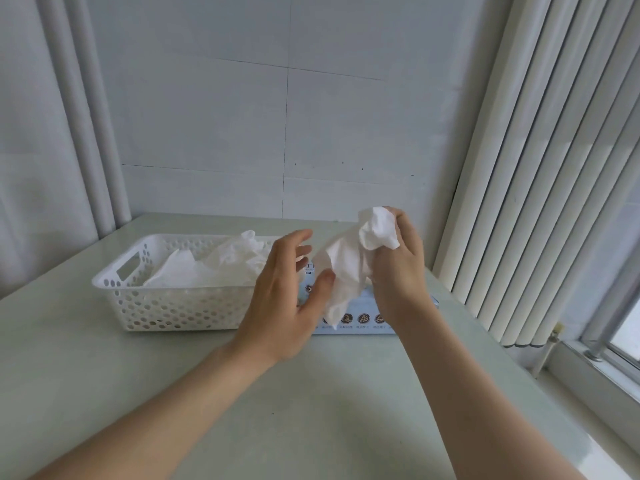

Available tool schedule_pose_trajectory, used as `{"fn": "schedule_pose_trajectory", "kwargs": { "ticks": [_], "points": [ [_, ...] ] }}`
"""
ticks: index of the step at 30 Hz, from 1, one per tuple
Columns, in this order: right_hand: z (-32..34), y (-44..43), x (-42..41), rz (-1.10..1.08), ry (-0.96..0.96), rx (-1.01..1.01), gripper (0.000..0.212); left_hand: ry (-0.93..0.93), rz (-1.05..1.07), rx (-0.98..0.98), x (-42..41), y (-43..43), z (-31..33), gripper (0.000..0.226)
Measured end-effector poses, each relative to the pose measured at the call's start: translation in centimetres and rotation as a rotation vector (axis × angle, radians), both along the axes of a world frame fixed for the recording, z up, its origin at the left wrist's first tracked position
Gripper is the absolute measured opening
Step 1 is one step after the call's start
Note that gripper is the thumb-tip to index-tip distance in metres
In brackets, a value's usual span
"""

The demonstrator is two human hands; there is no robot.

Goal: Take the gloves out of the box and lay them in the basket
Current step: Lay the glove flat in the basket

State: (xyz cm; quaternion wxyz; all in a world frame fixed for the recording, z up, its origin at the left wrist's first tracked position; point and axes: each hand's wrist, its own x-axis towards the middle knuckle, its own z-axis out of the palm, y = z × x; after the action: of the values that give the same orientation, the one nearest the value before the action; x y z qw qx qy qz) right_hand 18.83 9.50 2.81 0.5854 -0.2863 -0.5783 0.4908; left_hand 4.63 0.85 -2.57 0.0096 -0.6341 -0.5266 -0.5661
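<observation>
A white perforated basket [162,306] stands on the pale green table, holding several crumpled white gloves [221,265]. To its right lies a light blue glove box [367,315], largely hidden behind both hands. My right hand [398,268] grips a white glove [349,265] above the box; the glove hangs down crumpled in front of the box. My left hand [282,296] hovers between basket and box with fingers spread, its thumb close to or touching the glove's lower part.
The table [311,393] meets a white panelled wall at the back. Vertical blinds [540,202] and a window sill run along the right side. Grey curtains hang at the far left.
</observation>
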Motion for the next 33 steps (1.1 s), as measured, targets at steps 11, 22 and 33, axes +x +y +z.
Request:
{"fn": "schedule_pose_trajectory", "kwargs": {
  "ticks": [11, 22, 33],
  "points": [
    [0.1, -0.8, 0.0, -0.016, -0.307, -0.194, 0.029, -0.403, -0.015, -0.017, -0.5, -0.3, 2.4, 0.014],
    [0.2, -2.1, -0.2, 0.274, -0.460, 0.121, 0.023, -0.276, 0.008, -0.097, -1.8, -0.5, 2.6, 0.020],
    [-0.3, -1.6, -0.2, 0.300, -0.526, 0.234, 0.034, -0.232, 0.072, -0.117, -1.8, -1.1, 3.6, 0.017]
  ]
}}
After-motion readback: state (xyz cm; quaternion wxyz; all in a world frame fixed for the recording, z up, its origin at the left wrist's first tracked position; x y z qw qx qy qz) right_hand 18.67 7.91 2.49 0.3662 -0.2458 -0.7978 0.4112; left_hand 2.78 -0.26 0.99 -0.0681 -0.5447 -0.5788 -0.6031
